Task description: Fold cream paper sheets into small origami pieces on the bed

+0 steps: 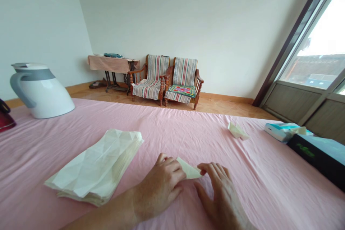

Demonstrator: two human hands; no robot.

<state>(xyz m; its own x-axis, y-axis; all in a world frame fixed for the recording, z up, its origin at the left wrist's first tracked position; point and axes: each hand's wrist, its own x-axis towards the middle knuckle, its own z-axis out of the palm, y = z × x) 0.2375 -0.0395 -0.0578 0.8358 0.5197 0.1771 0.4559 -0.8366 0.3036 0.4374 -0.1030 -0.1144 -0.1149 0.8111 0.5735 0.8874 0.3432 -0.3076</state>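
Note:
A small pale-cream folded paper (189, 170) lies flat on the pink tablecloth in front of me, narrowing to a corner on its right. My left hand (164, 183) is curled over its left end, fingers bent and closed on it, and hides that part. At the right corner, the index fingertip of my right hand (215, 190) touches or nearly touches the paper. That hand's thumb is apart from its bent fingers, with nothing visible between them. Left of my hands is a stack of creased cream paper sheets (99, 167).
A folded paper piece (238, 131) sits farther back right on the tablecloth (167, 125). Along the right edge are a tissue pack (283, 131) and a black-sided box (315, 154). A white-and-grey jug (50, 91) and a partly seen red object (7, 118) stand left.

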